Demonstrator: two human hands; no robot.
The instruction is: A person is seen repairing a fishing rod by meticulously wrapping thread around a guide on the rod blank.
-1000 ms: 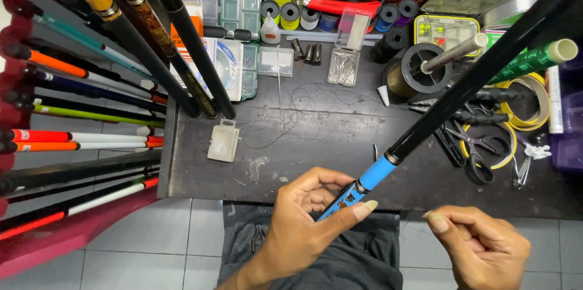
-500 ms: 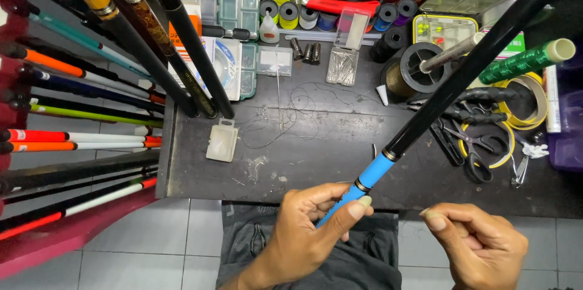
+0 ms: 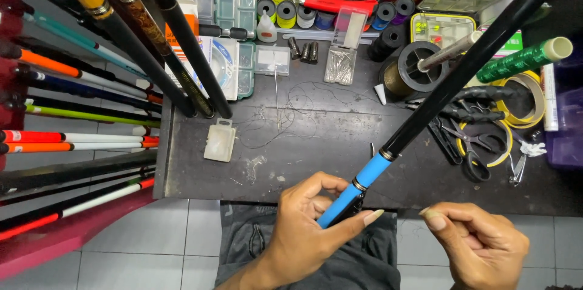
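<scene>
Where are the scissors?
In the head view, the black scissors lie on the dark table, far right, beside the yellow tape roll.

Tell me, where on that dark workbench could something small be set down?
The barest patch of the workbench lies between the small clear plastic box and the blue-handled rod, though loose line trails there. The back row of spools and the scissors side are crowded.
</scene>
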